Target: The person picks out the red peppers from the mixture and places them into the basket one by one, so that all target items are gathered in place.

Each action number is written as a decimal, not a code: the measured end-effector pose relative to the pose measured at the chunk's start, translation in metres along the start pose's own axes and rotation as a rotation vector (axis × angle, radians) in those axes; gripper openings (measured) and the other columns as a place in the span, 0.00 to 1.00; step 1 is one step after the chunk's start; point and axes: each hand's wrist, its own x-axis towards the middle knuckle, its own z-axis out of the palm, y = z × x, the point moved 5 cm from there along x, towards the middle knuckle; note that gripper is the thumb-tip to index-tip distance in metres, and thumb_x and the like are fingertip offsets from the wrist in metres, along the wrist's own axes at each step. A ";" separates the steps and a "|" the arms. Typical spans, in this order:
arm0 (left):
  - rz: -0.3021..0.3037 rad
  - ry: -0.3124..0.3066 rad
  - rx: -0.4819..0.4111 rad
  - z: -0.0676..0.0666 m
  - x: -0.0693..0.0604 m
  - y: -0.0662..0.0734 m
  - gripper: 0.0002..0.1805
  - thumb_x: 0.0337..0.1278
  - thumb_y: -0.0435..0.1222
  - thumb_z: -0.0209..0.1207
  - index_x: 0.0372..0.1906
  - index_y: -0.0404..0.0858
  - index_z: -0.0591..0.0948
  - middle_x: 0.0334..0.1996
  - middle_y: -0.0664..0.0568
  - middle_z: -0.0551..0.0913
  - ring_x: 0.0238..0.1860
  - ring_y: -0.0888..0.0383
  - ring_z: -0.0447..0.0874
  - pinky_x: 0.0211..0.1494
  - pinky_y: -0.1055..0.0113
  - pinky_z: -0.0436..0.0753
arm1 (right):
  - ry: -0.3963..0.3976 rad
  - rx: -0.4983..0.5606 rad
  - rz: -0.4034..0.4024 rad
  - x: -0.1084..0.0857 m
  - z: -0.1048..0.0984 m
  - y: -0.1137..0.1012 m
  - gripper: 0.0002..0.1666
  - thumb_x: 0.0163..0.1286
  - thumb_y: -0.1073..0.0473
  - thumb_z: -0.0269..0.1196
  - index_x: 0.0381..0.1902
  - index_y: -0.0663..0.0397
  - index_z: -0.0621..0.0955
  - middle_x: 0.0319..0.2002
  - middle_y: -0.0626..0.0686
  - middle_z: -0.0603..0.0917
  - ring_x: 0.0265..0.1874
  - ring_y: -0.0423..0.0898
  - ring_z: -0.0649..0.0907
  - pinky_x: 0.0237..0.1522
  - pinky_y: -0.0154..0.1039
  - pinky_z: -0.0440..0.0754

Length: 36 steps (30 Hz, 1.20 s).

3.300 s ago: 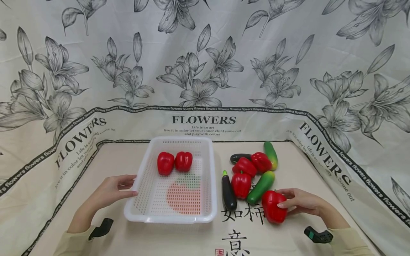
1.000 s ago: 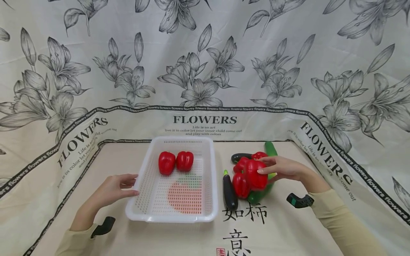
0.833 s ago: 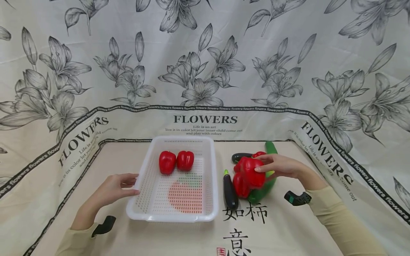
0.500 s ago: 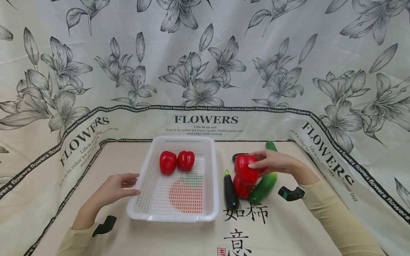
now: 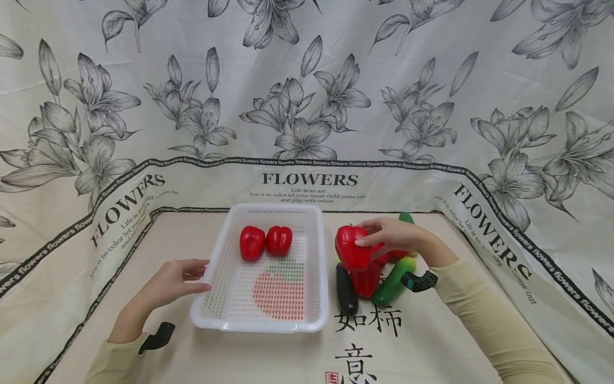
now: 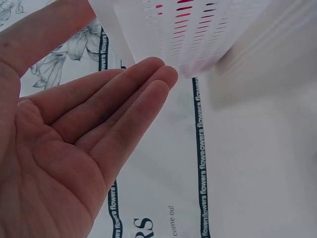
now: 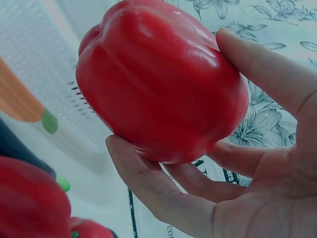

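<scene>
My right hand [image 5: 389, 236] holds a red bell pepper [image 5: 351, 246] in the air above the vegetable pile, right of the white basket [image 5: 259, 324]. In the right wrist view the thumb and fingers [image 7: 148, 186] curl round the pepper's sides. My left hand [image 5: 168, 284] is at the basket's left side, its fingers [image 6: 133, 121] nearly straight in the left wrist view. Whether they touch the basket wall is hard to tell. Inside the basket, two red bell peppers [image 5: 252, 244] sit side by side toward the back.
Under and beside the held pepper lie a dark eggplant [image 5: 346, 290], a red bell pepper [image 5: 365, 280], a green cucumber-like vegetable [image 5: 394, 281] and more partly hidden peppers. Another green vegetable [image 5: 406, 217] shows behind the right hand. A flower-printed cloth [image 5: 307, 186] stands behind the table.
My right hand picked up the red pepper from the front right, carried it back over the pile, then left toward the basket. The left hand stays at the basket's side.
</scene>
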 end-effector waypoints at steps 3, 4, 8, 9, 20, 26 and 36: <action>0.001 0.000 -0.002 0.000 0.000 -0.001 0.37 0.45 0.47 0.71 0.58 0.30 0.75 0.49 0.38 0.83 0.48 0.44 0.83 0.48 0.54 0.84 | 0.004 -0.005 0.013 0.006 0.002 -0.005 0.35 0.64 0.52 0.63 0.65 0.59 0.66 0.56 0.61 0.75 0.50 0.54 0.80 0.51 0.55 0.81; 0.002 0.000 -0.002 0.000 0.000 -0.001 0.37 0.45 0.47 0.70 0.58 0.30 0.75 0.49 0.38 0.83 0.48 0.44 0.83 0.48 0.54 0.85 | 0.008 -0.008 0.019 0.009 0.002 -0.006 0.35 0.64 0.52 0.64 0.64 0.58 0.67 0.56 0.60 0.75 0.50 0.54 0.80 0.51 0.56 0.81; 0.005 -0.003 -0.004 0.001 0.000 0.000 0.37 0.45 0.46 0.70 0.58 0.30 0.75 0.49 0.38 0.83 0.48 0.44 0.83 0.49 0.54 0.84 | 0.025 -0.003 0.036 0.017 0.003 -0.012 0.37 0.62 0.51 0.66 0.65 0.56 0.66 0.56 0.60 0.76 0.49 0.55 0.81 0.51 0.55 0.82; 0.006 -0.004 -0.004 0.001 0.000 0.001 0.37 0.45 0.46 0.70 0.58 0.30 0.75 0.49 0.38 0.83 0.49 0.44 0.83 0.48 0.54 0.84 | 0.024 -0.003 0.035 0.019 0.003 -0.014 0.38 0.61 0.50 0.66 0.65 0.56 0.66 0.55 0.60 0.76 0.49 0.55 0.81 0.51 0.55 0.82; 0.009 -0.007 -0.016 0.001 0.002 0.001 0.36 0.45 0.46 0.70 0.58 0.30 0.75 0.49 0.39 0.83 0.49 0.45 0.83 0.48 0.55 0.85 | -0.001 -0.017 0.020 0.042 0.010 -0.036 0.37 0.61 0.50 0.66 0.65 0.55 0.68 0.57 0.60 0.76 0.50 0.56 0.80 0.50 0.53 0.83; 0.006 -0.004 -0.017 0.001 0.002 -0.001 0.36 0.45 0.45 0.71 0.58 0.30 0.75 0.49 0.39 0.83 0.48 0.45 0.83 0.48 0.56 0.85 | -0.048 0.027 -0.021 0.054 0.020 -0.049 0.33 0.63 0.54 0.65 0.63 0.57 0.70 0.57 0.60 0.76 0.53 0.56 0.79 0.50 0.56 0.82; 0.017 -0.003 -0.021 0.001 0.002 -0.002 0.36 0.45 0.45 0.71 0.58 0.30 0.75 0.49 0.39 0.83 0.48 0.46 0.84 0.47 0.58 0.85 | -0.050 0.025 -0.013 0.072 0.032 -0.060 0.32 0.61 0.53 0.67 0.61 0.55 0.72 0.55 0.59 0.78 0.51 0.55 0.80 0.49 0.54 0.82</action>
